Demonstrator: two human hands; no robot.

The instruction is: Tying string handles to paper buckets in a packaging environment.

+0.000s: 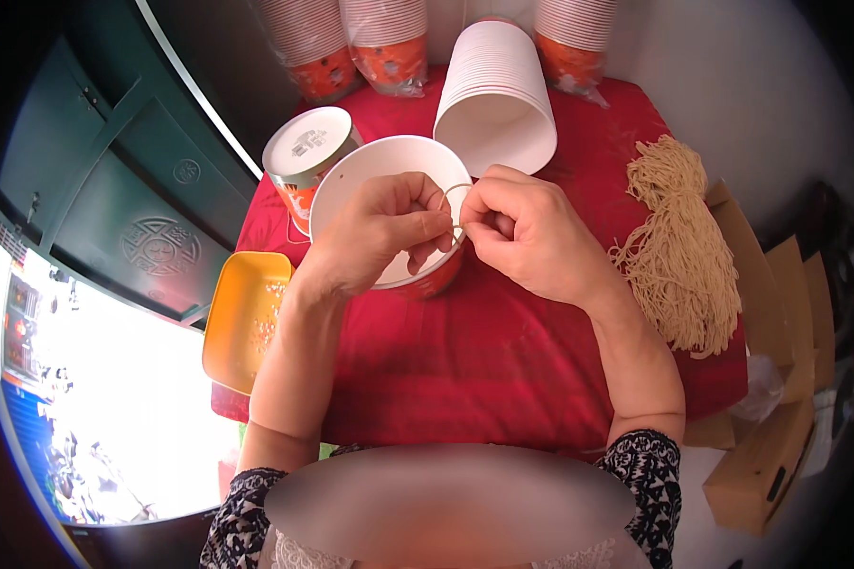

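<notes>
Two hands' fingers (436,224) pinch a thin string (455,192) over the bowl (370,166).

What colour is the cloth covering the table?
Red. The cloth shows best in the head view, under the paper bowl and both hands.

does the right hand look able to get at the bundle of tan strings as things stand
Probably yes. The bundle of tan strings lies uncovered on the red cloth just right of the right hand, nothing between them, though that hand is pinching a thin string loop.
</notes>
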